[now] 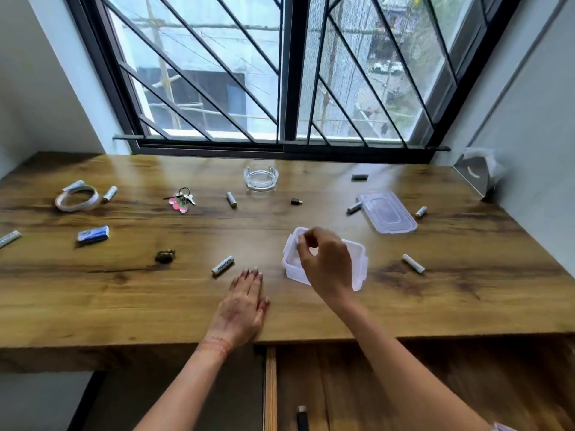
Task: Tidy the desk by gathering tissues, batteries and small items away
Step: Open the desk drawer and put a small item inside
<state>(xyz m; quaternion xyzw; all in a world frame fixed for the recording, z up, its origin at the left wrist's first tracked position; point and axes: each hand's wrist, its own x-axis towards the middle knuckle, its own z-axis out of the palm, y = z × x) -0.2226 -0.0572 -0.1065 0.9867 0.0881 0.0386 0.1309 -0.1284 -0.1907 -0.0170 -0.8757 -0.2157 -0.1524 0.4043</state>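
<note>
A clear plastic box [357, 262] stands open on the wooden desk [155, 306], and its lid [389, 213] lies to the back right. My right hand [323, 259] hovers over the box with fingers curled; whether it holds anything is hidden. My left hand [245, 300] rests flat on the desk, palm down, near a white battery [222, 265]. Several other batteries are scattered about: one at the right [413, 263], one by the lid [420, 211], one mid-desk [231, 199].
A glass ashtray [260, 178] stands at the back centre. A key bunch with a pink tag [181, 200], a tape roll [77, 198], a blue packet [93, 234], a dark lump [165, 256] and a small black piece [296, 201] lie around. A metal holder [476, 175] occupies the right corner.
</note>
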